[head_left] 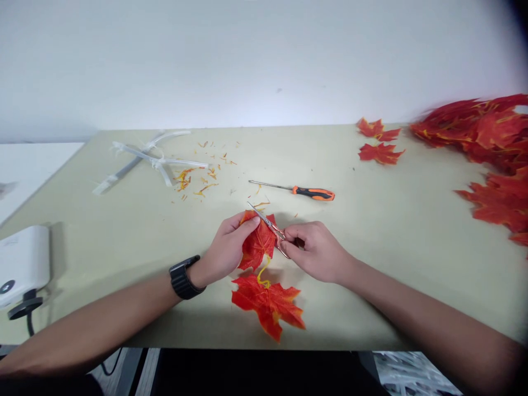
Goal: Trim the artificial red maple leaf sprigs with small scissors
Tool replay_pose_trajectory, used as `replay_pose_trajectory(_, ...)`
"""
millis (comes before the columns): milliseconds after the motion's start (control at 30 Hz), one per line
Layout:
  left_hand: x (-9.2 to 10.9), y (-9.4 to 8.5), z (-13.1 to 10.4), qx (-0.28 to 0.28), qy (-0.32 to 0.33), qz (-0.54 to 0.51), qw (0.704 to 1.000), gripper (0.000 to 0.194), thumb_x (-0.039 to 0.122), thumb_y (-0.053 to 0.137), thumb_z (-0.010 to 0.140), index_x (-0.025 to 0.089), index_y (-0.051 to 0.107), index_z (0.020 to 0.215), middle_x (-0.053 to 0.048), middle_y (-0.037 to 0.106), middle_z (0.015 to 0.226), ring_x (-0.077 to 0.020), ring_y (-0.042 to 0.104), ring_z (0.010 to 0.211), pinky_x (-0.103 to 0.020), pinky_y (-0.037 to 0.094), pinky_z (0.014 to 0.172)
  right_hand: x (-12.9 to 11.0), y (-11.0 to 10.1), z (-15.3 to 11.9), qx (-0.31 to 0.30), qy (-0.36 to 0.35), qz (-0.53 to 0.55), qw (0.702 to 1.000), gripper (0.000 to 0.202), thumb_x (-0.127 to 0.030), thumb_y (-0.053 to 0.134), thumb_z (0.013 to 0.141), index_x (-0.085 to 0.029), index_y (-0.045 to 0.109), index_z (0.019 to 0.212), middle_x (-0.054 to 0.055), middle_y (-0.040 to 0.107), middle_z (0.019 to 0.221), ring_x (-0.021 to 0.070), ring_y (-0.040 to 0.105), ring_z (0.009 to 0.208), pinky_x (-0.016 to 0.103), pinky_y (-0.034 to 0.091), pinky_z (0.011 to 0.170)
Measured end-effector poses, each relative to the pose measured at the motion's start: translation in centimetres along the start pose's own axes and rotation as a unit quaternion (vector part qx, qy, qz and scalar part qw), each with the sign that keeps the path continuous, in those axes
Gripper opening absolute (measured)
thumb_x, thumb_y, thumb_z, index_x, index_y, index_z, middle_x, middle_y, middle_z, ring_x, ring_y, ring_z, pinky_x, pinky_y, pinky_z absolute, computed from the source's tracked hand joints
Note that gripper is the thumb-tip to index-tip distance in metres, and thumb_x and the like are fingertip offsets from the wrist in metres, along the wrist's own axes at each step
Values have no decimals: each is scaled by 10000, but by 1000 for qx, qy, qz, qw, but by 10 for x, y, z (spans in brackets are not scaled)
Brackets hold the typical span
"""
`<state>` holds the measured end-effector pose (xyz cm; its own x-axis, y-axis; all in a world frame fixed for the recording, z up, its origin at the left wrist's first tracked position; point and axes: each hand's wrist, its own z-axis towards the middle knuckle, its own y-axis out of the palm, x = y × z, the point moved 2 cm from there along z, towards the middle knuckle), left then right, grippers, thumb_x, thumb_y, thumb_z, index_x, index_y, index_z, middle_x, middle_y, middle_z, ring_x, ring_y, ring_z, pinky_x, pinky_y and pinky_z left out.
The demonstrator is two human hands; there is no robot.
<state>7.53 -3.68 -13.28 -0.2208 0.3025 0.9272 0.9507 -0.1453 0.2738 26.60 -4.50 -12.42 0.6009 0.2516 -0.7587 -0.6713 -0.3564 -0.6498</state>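
My left hand [226,245] pinches a red artificial maple leaf [259,245] by its left side, thumb on top. In my right hand [315,250] are small scissors [275,229], my fingers in their copper-coloured handles. The blades lie across the upper part of the leaf, pointing up and left, close to my left thumb. A yellow stem [263,270] joins this leaf to a second red-orange maple leaf [268,302], which hangs down toward the table's front edge. I cannot make out whether the blades are apart.
A screwdriver [313,193] with an orange-black handle lies beyond my hands. Orange-yellow scraps [185,179] are scattered near clear plastic strips [140,155]. Two joined leaves [381,154] and a large leaf pile [490,132] sit right. A white device [25,261] with a cable stands left.
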Motion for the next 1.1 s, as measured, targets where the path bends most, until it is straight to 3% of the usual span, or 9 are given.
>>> replay_pose_trajectory(200,2,-2,6,-35,-1,-38,999,262,383,802,816,153,677,817,-22,709,772,-134,655,674,-248,557,680,6,-4,1,23,25,74,997,316,-280,598,897,-175,505,614,-31,483,595,91,377,562,251,299,530)
replay_pose_trajectory(333,9,-10,14,-53,10,-36,998,263,364,830,805,168,681,897,-12,722,820,-145,682,720,-284,589,746,8,-10,2,31,51,128,990,410,-357,638,902,-183,418,603,-41,383,587,91,302,570,260,249,513)
replay_pose_trajectory(533,14,-25,24,-50,16,57,997,343,457,824,808,155,730,941,-53,758,855,-173,704,745,-270,573,685,10,-10,3,29,53,130,990,397,-344,614,912,-189,402,614,-39,352,598,99,292,585,270,243,527)
replay_pose_trajectory(767,15,-30,32,-30,46,125,991,368,517,751,857,154,694,877,-19,690,764,-119,617,642,-222,494,584,9,-9,3,20,60,128,990,415,-373,619,917,-195,393,617,-37,360,609,105,281,595,276,243,532)
replay_pose_trajectory(967,16,-31,34,-24,47,126,991,344,496,744,865,158,683,882,-8,668,750,-93,564,591,-204,436,532,11,-9,3,23,48,116,992,405,-366,619,915,-193,402,620,-35,377,613,107,294,598,275,250,538)
replay_pose_trajectory(1100,18,-27,31,-25,60,121,991,333,481,742,864,154,685,871,-23,693,789,-109,596,643,-217,475,587,12,-9,3,22,56,111,992,384,-344,615,908,-192,416,617,-35,368,609,107,292,593,279,242,538)
